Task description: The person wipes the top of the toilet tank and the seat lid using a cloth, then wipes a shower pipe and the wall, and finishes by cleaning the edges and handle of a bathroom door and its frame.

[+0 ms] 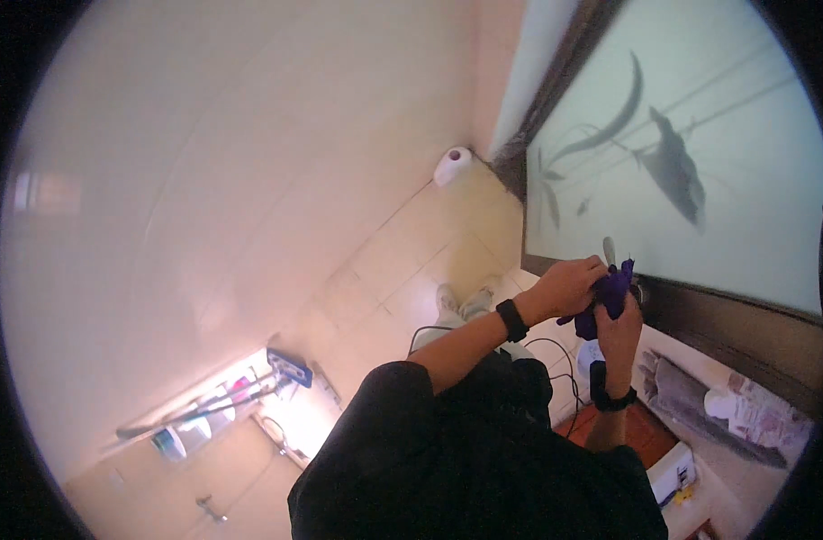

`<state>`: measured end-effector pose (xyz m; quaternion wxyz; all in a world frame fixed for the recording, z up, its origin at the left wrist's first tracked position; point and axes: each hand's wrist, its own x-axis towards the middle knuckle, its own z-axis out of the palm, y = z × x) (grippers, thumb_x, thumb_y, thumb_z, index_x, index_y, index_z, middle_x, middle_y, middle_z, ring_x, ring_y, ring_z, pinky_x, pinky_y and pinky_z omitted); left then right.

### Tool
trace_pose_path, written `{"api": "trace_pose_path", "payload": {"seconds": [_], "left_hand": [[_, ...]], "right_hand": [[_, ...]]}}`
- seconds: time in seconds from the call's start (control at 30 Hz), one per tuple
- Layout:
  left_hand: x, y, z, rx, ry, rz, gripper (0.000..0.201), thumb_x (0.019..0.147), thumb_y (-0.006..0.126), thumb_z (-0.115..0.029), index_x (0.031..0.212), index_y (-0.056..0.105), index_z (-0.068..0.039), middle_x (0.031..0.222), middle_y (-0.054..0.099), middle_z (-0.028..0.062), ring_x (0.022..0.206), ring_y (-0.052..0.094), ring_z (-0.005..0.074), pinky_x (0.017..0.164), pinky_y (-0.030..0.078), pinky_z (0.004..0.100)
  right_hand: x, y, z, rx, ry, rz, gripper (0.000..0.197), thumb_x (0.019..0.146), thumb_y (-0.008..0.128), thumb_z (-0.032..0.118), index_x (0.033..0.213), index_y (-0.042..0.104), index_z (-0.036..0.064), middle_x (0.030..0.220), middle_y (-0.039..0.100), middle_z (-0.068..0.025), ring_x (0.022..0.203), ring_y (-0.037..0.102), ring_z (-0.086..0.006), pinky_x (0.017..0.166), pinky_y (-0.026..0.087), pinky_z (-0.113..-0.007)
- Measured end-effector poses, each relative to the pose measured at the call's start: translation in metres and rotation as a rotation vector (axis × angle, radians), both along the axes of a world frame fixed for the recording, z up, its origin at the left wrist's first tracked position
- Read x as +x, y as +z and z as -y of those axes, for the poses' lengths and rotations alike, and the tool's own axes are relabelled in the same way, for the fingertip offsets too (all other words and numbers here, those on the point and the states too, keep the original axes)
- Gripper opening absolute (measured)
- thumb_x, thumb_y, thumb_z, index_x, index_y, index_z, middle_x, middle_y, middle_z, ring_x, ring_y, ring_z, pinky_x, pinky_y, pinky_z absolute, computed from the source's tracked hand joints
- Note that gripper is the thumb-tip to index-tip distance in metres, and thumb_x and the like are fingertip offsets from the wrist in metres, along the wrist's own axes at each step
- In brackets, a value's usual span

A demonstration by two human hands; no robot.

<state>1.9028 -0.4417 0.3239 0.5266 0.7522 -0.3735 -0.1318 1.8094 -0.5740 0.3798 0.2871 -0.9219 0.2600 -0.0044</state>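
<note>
My left hand (569,286) is closed on a crumpled purple cloth (615,286), its fingers at the cloth's upper left side. Below it, my right hand (619,331) grips the same cloth from the lower right. Dark bands circle both wrists. A pale oval piece (609,249) sticks up just above the fingers; whether it is a handle or something held, I cannot tell. Both hands are in front of the dark lower frame of a frosted glass panel (610,171). A round metallic part (643,290) shows partly behind the cloth.
A white roll-shaped object (453,166) stands in the floor corner. At lower left, a blue-headed long-handled tool (290,367) leans beside a bucket (171,443), near a wall tap (211,508). Dark cables (569,373) hang near my legs. A grey cloth (691,396) lies at right.
</note>
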Motion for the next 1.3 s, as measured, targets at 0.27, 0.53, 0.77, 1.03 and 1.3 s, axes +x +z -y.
{"api": "trace_pose_path", "payload": {"seconds": [0.27, 0.53, 0.77, 1.03, 1.3], "left_hand": [[-0.035, 0.027, -0.062, -0.118, 0.232, -0.089, 0.038, 0.077, 0.059, -0.002, 0.115, 0.059, -0.005, 0.12, 0.057, 0.0158, 0.112, 0.056, 0.0361, 0.092, 0.049, 0.0396], [-0.083, 0.134, -0.14, -0.496, 0.441, 0.211, 0.049, 0.073, 0.065, 0.004, 0.121, 0.061, -0.008, 0.131, 0.054, 0.0176, 0.119, 0.054, 0.0357, 0.098, 0.047, 0.0411], [-0.086, 0.192, -0.104, -0.461, 0.578, 0.463, 0.05, 0.075, 0.064, 0.004, 0.124, 0.06, -0.006, 0.136, 0.052, 0.0185, 0.121, 0.053, 0.0379, 0.1, 0.045, 0.0434], [-0.062, 0.115, -0.117, -0.339, 0.903, 0.187, 0.042, 0.077, 0.06, 0.002, 0.119, 0.057, 0.0, 0.124, 0.058, 0.0188, 0.116, 0.058, 0.0334, 0.097, 0.047, 0.0378], [-0.041, 0.17, -0.116, -0.439, 1.024, 0.498, 0.044, 0.072, 0.067, 0.004, 0.116, 0.061, 0.0, 0.114, 0.063, 0.0172, 0.103, 0.062, 0.032, 0.09, 0.049, 0.0351]], "right_hand": [[-0.008, 0.005, -0.026, 0.135, 0.281, 0.115, 0.05, 0.075, 0.067, 0.014, 0.12, 0.054, -0.0047, 0.112, 0.058, -0.0239, 0.106, 0.056, -0.0407, 0.094, 0.044, -0.045], [-0.029, 0.065, -0.086, 0.038, 0.619, 1.01, 0.038, 0.08, 0.071, 0.013, 0.113, 0.057, 0.002, 0.11, 0.058, -0.0125, 0.103, 0.055, -0.0317, 0.089, 0.047, -0.038], [0.001, 0.091, -0.073, 0.301, 0.499, 1.107, 0.043, 0.08, 0.072, 0.023, 0.115, 0.056, 0.0028, 0.113, 0.055, -0.0115, 0.106, 0.054, -0.0298, 0.092, 0.046, -0.04], [0.047, 0.035, -0.097, 0.208, 0.74, 0.936, 0.039, 0.063, 0.078, 0.004, 0.098, 0.061, -0.0002, 0.104, 0.057, -0.0186, 0.094, 0.056, -0.0359, 0.084, 0.048, -0.043], [0.087, 0.095, -0.097, 0.212, 0.963, 1.091, 0.036, 0.061, 0.075, -0.003, 0.094, 0.062, -0.0001, 0.097, 0.056, -0.0155, 0.087, 0.057, -0.034, 0.075, 0.049, -0.041]]}}
